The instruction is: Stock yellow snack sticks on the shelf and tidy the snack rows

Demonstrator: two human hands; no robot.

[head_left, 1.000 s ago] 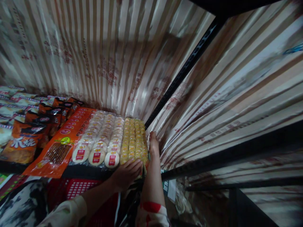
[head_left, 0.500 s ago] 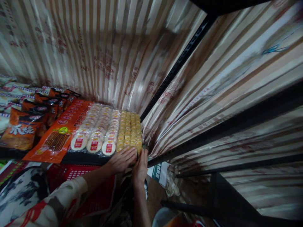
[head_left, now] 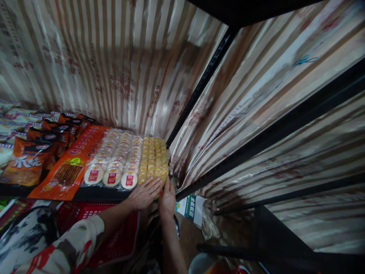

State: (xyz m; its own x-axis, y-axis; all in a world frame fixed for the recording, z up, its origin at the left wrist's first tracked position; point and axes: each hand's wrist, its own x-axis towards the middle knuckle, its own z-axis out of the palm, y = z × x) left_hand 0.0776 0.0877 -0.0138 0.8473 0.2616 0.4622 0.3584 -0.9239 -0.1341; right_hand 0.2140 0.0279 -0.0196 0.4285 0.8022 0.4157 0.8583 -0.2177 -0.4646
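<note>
On the shelf's right end lies a block of small yellow wrapped snacks (head_left: 154, 158) in clear film, set in several narrow rows. Across its front edge my left hand (head_left: 146, 193) rests open, fingers stretched out over the wrapping; its thumb is hidden. Close by, my right hand (head_left: 167, 199) touches the front right corner of the block, its fingers extended upward along the side. Left of the block are three rows of round white rice crackers (head_left: 113, 176) in clear wrap, with red labels on the front ones.
A flat orange snack packet (head_left: 68, 171) hangs slightly over the black shelf edge (head_left: 99, 193), beside orange snack bags (head_left: 24, 161). Below is a red plastic basket (head_left: 119, 236). Black metal posts (head_left: 199, 89) and striped sheeting (head_left: 128, 68) enclose the corner. A green-and-white package (head_left: 192, 209) sits lower right.
The view has shifted slightly. My right hand's fingers have come a little closer in against the corner of the yellow snacks; my left hand stays on their front edge.
</note>
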